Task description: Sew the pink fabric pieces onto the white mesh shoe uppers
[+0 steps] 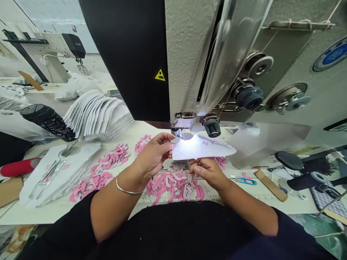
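A white shoe-upper piece (189, 148) with grey and pink trim is held up under the lit needle area of a sewing machine (181, 72). My left hand (159, 150) pinches its left end between thumb and fingers. Below its lower edge, my right hand (207, 171) has its fingers curled at the underside; whether they grip the piece is partly hidden. Pink and grey curved cut pieces (176, 186) lie heaped on the table just under both hands.
Left stand a fanned stack of white pieces (97, 112), a black cylinder (48, 121) and a pile of white uppers (59, 173). More pink pieces (116, 155) lie nearby. Blue thread snips (245, 180) and a brown strip (271, 186) are on the right. A second sewing machine (54, 50) stands behind.
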